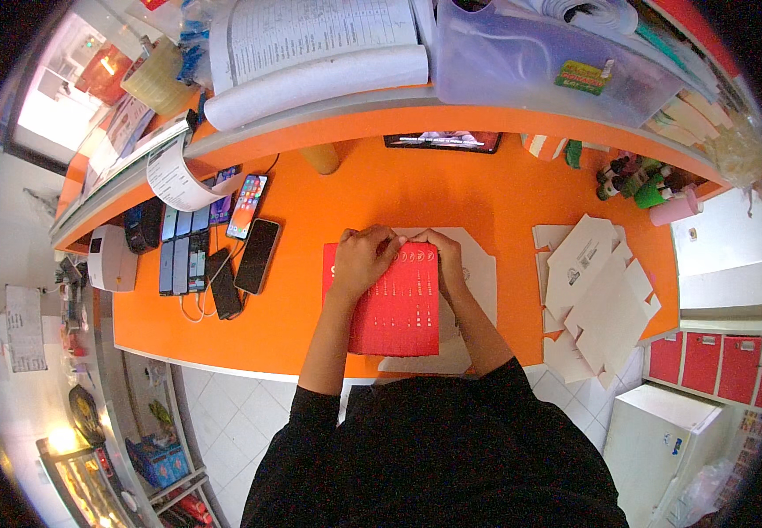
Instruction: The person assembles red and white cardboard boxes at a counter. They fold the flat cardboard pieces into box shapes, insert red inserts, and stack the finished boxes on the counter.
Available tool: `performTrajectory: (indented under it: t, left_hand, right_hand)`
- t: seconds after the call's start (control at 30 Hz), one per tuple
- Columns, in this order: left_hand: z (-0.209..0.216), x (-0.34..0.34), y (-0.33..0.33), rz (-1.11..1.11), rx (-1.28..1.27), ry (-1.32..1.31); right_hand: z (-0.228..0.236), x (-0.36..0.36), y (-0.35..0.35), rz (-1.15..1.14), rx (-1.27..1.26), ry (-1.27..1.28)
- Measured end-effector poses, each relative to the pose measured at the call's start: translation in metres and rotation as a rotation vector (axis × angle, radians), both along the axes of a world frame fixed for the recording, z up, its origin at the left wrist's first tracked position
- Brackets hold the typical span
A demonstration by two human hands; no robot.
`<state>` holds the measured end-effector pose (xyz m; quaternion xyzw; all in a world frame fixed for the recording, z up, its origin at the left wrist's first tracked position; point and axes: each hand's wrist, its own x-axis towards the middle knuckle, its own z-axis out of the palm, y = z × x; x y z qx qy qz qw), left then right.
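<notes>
A red printed sheet (394, 317) with pale lettering lies before me on the orange counter. The fingers of my left hand (365, 257) curl over its upper part and meet my right hand near the top edge. My right hand (439, 250) grips the sheet's upper right corner, its fingers partly hidden behind it. Below the sheet is a flat, pale cardboard box blank (479, 295), which sticks out on the right and at the front. More flat box blanks (597, 290) lie in an overlapping pile farther right.
Several phones (258, 255) with cables lie at the left, beside a white boxy device (111, 258). A screen (443, 142) stands at the back. Above, a shelf (337, 110) carries papers (319, 44) and a translucent bin (539, 66). Small bottles (641, 180) stand at the back right.
</notes>
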<state>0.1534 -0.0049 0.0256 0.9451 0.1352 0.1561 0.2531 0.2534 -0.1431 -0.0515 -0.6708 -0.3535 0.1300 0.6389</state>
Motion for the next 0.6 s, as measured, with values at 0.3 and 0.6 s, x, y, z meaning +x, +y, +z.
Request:
performTrajectory:
  t: [0.3, 0.6]
  left_hand:
    - [-0.001, 0.003, 0.010, -0.036, -0.126, -0.106]
    - [0.001, 0.019, -0.012, -0.075, -0.033, -0.054]
  right_hand:
    - [0.011, 0.013, -0.010, 0.174, 0.098, 0.284]
    - [0.003, 0.019, 0.013, -0.043, 0.026, 0.673]
